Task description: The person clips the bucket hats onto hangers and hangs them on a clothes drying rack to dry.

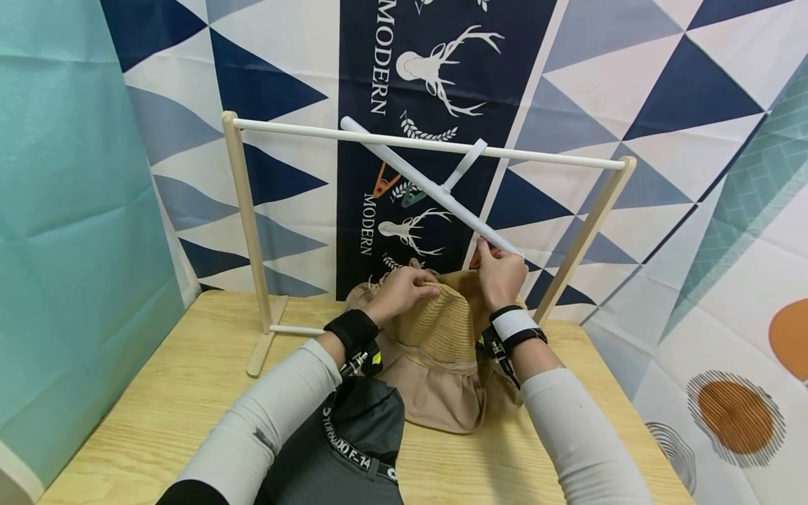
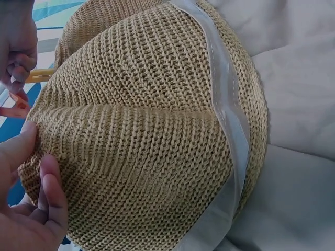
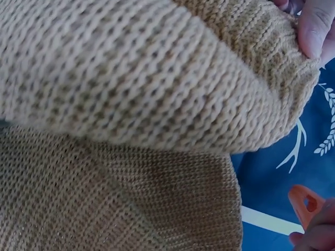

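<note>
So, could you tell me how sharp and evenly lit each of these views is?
Head view: evenly lit and sharp, though the white rail bows with wide-angle distortion. Left wrist view: the knitted hat is crisp, the left hand soft at the edge. Right wrist view: the nearest knit is blurred, too close to focus.

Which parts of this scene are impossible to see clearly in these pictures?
- Head view: the right hand covers the lower end of the white hanger, so its grip is unclear.
- Head view: the orange clip is too small to read.
- Head view: the grey cap is cut off by the bottom edge and the left sleeve.
- Right wrist view: the tan knitted hat fills the frame, blurred near.
</note>
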### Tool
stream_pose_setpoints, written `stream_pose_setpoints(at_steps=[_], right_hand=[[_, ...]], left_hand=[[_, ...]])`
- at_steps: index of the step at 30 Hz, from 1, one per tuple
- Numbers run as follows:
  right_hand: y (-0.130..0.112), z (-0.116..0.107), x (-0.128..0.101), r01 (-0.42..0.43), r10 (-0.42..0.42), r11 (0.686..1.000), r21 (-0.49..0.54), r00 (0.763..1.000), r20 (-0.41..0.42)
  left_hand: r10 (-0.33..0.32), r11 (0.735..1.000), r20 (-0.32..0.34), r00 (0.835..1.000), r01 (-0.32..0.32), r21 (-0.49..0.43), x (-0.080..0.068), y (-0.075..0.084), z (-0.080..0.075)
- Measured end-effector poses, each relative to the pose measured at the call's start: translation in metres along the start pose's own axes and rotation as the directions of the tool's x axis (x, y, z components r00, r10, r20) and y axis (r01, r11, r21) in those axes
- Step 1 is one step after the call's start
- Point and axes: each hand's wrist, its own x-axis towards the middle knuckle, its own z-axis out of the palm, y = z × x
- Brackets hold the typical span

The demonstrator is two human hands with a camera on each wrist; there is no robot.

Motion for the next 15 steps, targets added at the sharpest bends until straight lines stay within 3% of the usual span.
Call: stream_pose_setpoints(at_steps=[8,15], right_hand=[[0.002,-0.0035,-0.001,-0.004,0.006,1.0,-0.024,0.998,0.065],[0.002,-0.0065,-0.0024,-0.035,0.031,0.999,0.034,0.993,0.117]], left_hand=[[-0.003,1.0,-0.039,0.999,0.002,-0.011,0.0019,0.0015,0.0015],[0.011,1.0,-0.039,0.999,-0.012,-0.022,0.0018,0.0058,0.0032]])
